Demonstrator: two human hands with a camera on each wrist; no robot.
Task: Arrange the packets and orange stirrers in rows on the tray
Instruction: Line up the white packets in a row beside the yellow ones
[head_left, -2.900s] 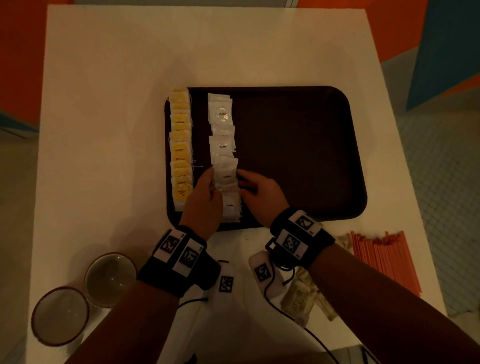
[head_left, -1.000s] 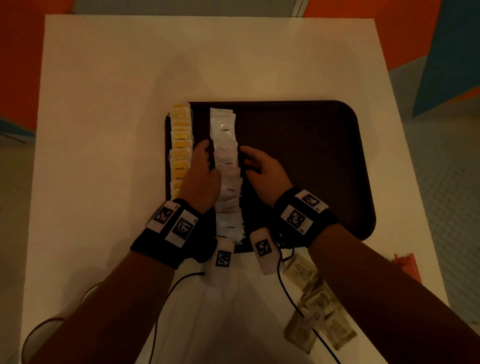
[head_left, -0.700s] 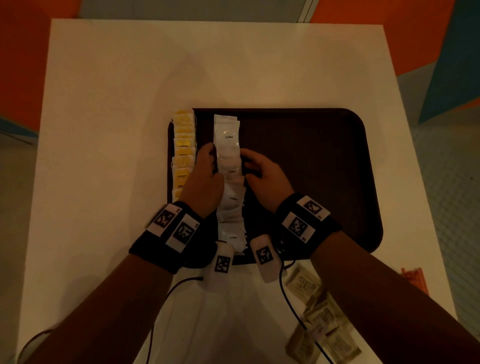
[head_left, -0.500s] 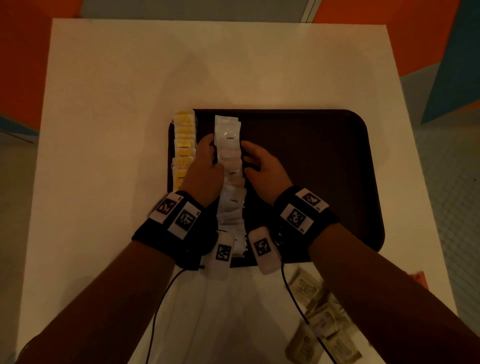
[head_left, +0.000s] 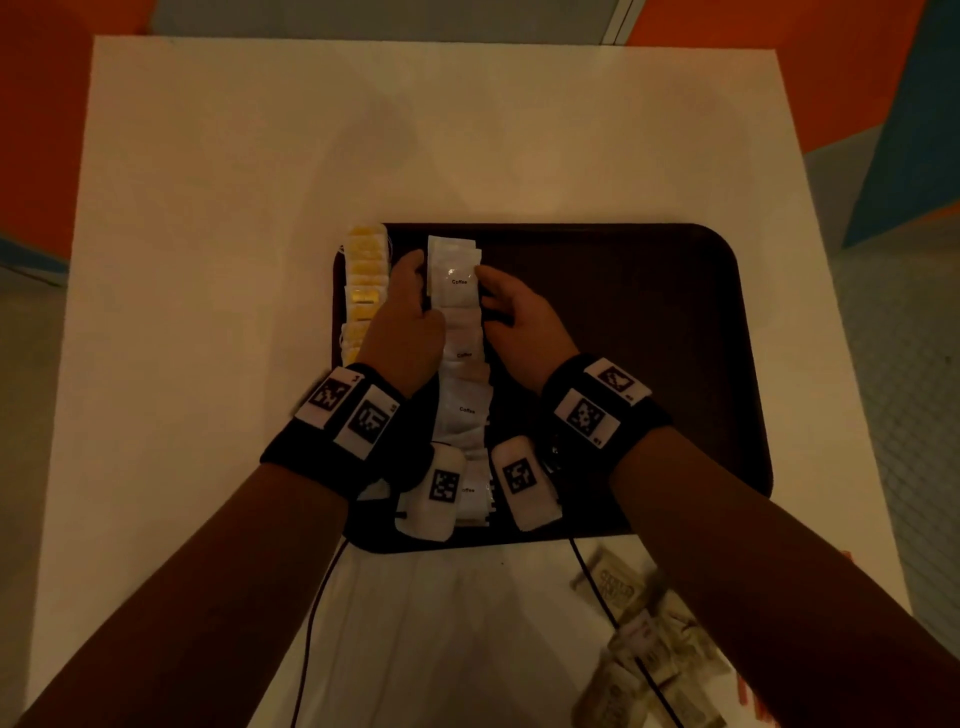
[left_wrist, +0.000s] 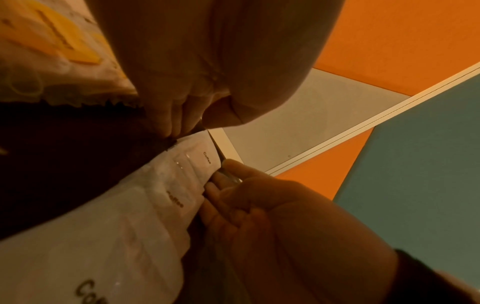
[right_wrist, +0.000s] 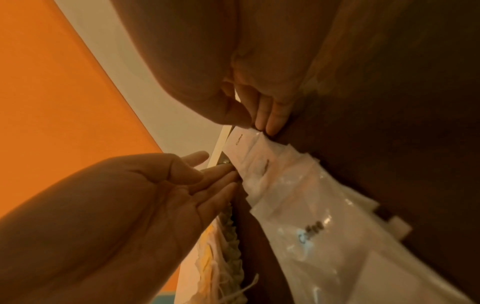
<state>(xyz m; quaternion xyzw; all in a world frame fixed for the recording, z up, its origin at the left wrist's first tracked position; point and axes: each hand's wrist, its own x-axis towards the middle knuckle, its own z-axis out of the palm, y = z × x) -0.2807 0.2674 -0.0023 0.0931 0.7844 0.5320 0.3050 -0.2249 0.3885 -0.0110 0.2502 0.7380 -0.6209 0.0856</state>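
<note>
L hand (head_left: 402, 317) and R hand (head_left: 514, 317) flank the white coffee packets (head_left: 460, 332), straight fingers pressing the row's edges from both sides; nothing gripped. Row runs front to back on tray (head_left: 623, 364), near end partly hidden by wrist cams. Yellow packets (head_left: 363, 280) line the tray's left edge, lower part behind L hand. Brown packets (head_left: 639, 649) lie loose on table (head_left: 467, 130), blurred, cut by R arm. Stirrers (head_left: 748, 696): only an orange sliver at R arm's edge.

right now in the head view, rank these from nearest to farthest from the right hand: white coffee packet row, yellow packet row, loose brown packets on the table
1. white coffee packet row: touching the right hand at its fingertips, on the tray.
2. yellow packet row: along the tray's left edge, beyond the left hand.
3. loose brown packets: off the tray, near right corner of the table.
</note>
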